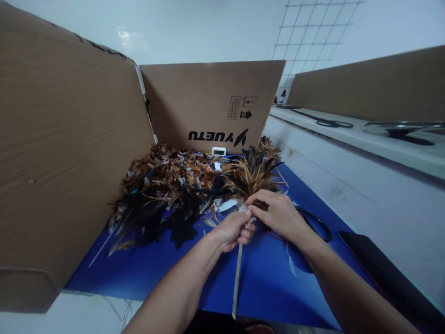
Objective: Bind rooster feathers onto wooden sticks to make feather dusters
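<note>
My left hand (pixel 236 229) is closed around the wooden stick (pixel 237 278) of a feather duster, just under its feathers. The stick points down toward the table's near edge. Brown and black feathers (pixel 255 171) fan out above my hands. My right hand (pixel 276 211) pinches thumb and forefinger at the base of these feathers, touching my left thumb; what lies between its fingertips is too small to make out. Pale fluff shows at my left fingers. A white and dark rounded object (pixel 228 206) lies just behind my left hand.
Piles of loose brown feathers (pixel 174 169) and black feathers (pixel 184 213) cover the left and back of the blue table (pixel 139 273). Cardboard panels (pixel 208 102) stand behind and at left. A small white display (pixel 219 151) sits at the back; a black pad (pixel 368 260) lies at right.
</note>
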Action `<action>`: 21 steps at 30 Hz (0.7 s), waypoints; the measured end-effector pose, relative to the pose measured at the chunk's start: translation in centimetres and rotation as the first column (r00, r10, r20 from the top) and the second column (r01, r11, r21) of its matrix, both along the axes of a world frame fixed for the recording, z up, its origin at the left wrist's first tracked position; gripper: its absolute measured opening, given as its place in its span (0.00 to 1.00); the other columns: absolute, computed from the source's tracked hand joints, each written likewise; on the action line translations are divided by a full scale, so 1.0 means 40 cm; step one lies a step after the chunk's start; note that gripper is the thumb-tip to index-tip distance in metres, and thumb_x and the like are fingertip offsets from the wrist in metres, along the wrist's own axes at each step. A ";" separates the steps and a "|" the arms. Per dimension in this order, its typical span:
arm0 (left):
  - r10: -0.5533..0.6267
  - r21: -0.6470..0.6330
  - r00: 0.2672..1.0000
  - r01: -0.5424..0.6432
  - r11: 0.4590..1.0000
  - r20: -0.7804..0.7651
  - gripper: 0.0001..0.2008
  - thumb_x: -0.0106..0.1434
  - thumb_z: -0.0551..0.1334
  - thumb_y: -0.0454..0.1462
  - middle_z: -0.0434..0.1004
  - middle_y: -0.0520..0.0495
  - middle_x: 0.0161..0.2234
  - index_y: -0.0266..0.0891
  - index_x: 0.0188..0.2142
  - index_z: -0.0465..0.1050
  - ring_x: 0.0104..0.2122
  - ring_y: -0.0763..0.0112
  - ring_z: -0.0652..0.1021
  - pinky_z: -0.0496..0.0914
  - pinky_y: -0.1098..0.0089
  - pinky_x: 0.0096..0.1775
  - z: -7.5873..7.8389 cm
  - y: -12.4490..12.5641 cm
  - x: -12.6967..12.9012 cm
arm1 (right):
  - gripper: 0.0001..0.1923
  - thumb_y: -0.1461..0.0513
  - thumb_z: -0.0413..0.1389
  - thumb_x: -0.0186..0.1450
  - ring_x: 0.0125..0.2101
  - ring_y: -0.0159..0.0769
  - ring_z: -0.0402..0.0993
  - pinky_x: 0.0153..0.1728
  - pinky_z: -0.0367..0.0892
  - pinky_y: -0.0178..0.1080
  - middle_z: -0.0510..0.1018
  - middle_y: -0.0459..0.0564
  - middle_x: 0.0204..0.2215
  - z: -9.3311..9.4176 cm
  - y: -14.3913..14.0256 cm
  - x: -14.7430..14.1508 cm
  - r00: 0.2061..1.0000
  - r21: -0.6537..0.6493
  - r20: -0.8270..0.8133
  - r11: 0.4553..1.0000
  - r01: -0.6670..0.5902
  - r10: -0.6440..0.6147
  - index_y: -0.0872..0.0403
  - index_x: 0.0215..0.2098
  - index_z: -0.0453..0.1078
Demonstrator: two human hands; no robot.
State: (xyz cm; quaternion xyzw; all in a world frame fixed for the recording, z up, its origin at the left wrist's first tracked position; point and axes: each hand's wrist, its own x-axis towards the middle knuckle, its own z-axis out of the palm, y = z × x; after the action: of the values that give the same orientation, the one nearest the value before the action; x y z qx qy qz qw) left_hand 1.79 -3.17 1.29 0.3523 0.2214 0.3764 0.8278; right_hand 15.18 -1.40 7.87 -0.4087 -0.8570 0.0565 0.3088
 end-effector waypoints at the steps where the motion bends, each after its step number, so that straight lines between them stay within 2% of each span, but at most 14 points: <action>1: 0.002 -0.005 1.000 -0.002 1.000 -0.011 0.19 0.55 0.61 0.49 0.50 0.59 0.20 0.38 0.30 0.55 0.15 0.87 0.49 0.41 0.81 0.16 0.000 0.000 0.000 | 0.07 0.68 0.53 0.56 0.27 0.32 0.72 0.30 0.66 0.35 0.76 0.44 0.26 0.001 0.002 0.003 1.000 -0.006 0.002 1.000 0.001 -0.001 0.52 0.27 0.71; 5: 0.001 -0.011 1.000 -0.001 1.000 -0.027 0.19 0.55 0.61 0.49 0.50 0.59 0.20 0.38 0.30 0.56 0.15 0.87 0.49 0.41 0.81 0.16 -0.007 0.003 0.001 | 0.06 0.67 0.54 0.55 0.24 0.32 0.71 0.27 0.66 0.35 0.76 0.45 0.26 0.007 0.016 0.027 0.996 0.034 -0.047 0.997 0.075 -0.073 0.52 0.30 0.71; 7: 0.000 -0.012 1.000 0.000 1.000 -0.027 0.19 0.54 0.61 0.50 0.50 0.59 0.20 0.38 0.30 0.56 0.15 0.87 0.49 0.41 0.81 0.16 -0.010 0.004 0.001 | 0.06 0.66 0.54 0.56 0.25 0.33 0.71 0.27 0.67 0.36 0.75 0.47 0.28 0.015 0.018 0.040 0.983 0.114 -0.105 0.980 0.165 -0.153 0.52 0.32 0.71; 9: 0.003 -0.016 0.999 -0.003 1.000 -0.032 0.20 0.54 0.61 0.50 0.50 0.59 0.20 0.38 0.30 0.56 0.15 0.87 0.49 0.40 0.81 0.17 -0.013 0.005 0.002 | 0.07 0.66 0.52 0.58 0.30 0.36 0.71 0.31 0.68 0.39 0.74 0.50 0.31 0.023 0.013 0.042 0.975 0.214 -0.131 0.955 0.207 -0.182 0.53 0.33 0.71; 10: 0.007 -0.019 0.999 -0.008 1.000 -0.039 0.20 0.54 0.61 0.50 0.50 0.59 0.19 0.38 0.30 0.56 0.14 0.87 0.49 0.40 0.81 0.17 -0.013 0.005 0.003 | 0.08 0.66 0.51 0.59 0.33 0.38 0.71 0.35 0.68 0.40 0.74 0.51 0.34 0.026 0.009 0.039 0.981 0.263 -0.113 0.948 0.180 -0.156 0.53 0.34 0.71; 12: 0.023 -0.020 0.998 -0.024 1.000 -0.057 0.19 0.54 0.60 0.50 0.50 0.59 0.19 0.38 0.29 0.56 0.14 0.86 0.49 0.41 0.81 0.17 -0.012 0.005 0.004 | 0.11 0.67 0.49 0.60 0.41 0.41 0.69 0.42 0.65 0.44 0.73 0.53 0.39 0.026 0.001 0.025 0.999 0.321 0.007 0.946 0.035 -0.040 0.53 0.35 0.72; 15: 0.032 -0.007 0.997 -0.033 0.999 -0.065 0.18 0.55 0.60 0.49 0.50 0.59 0.19 0.39 0.27 0.54 0.14 0.86 0.50 0.41 0.80 0.17 -0.008 0.002 0.006 | 0.12 0.67 0.49 0.60 0.47 0.46 0.65 0.45 0.62 0.49 0.71 0.54 0.45 0.017 0.006 0.006 0.963 0.300 0.257 0.941 -0.157 0.078 0.52 0.37 0.73; 18: 0.009 -0.017 0.999 -0.010 1.000 -0.034 0.17 0.56 0.59 0.47 0.49 0.60 0.18 0.39 0.26 0.54 0.14 0.86 0.49 0.41 0.80 0.17 -0.006 0.000 0.005 | 0.11 0.67 0.50 0.59 0.46 0.51 0.65 0.42 0.62 0.53 0.72 0.57 0.43 0.014 0.032 0.013 0.927 0.334 0.375 0.934 -0.129 -0.006 0.53 0.35 0.73; 21: -0.010 -0.060 1.000 0.009 0.998 -0.006 0.15 0.57 0.58 0.46 0.49 0.60 0.17 0.39 0.26 0.55 0.13 0.86 0.49 0.40 0.80 0.17 -0.008 0.003 0.004 | 0.11 0.67 0.49 0.57 0.43 0.55 0.66 0.39 0.63 0.54 0.71 0.61 0.41 0.024 0.057 0.022 0.927 0.435 0.345 0.900 -0.022 -0.144 0.55 0.34 0.72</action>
State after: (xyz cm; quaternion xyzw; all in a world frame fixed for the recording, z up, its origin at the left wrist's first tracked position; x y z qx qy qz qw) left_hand 1.94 -3.05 0.97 0.3295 0.2334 0.3646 0.8391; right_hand 16.04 0.90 8.83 -0.3607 -0.8770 -0.2222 0.2266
